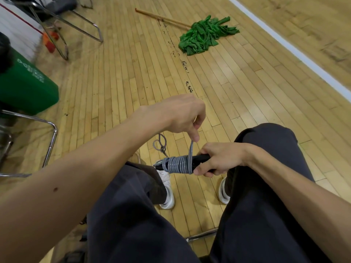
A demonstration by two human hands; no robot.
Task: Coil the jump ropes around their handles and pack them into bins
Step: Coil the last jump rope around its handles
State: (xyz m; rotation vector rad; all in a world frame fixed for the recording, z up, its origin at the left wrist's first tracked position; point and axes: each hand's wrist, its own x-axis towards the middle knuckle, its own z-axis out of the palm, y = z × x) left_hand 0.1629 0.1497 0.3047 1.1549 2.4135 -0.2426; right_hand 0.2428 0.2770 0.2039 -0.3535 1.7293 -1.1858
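The right hand (220, 160) and coils of the grey rope (178, 165) cover most of the black handle (201, 158). At the left edge a green bin (28, 86) is cut off, its white print too blurred to read. Chair legs (83, 23) run off the top edge.

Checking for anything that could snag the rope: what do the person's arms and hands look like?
Both forearms are bare, with no sleeves in view. The left hand and right hand wear no gloves, and no rings, watch or wristband show. The left forearm has one small dark spot.
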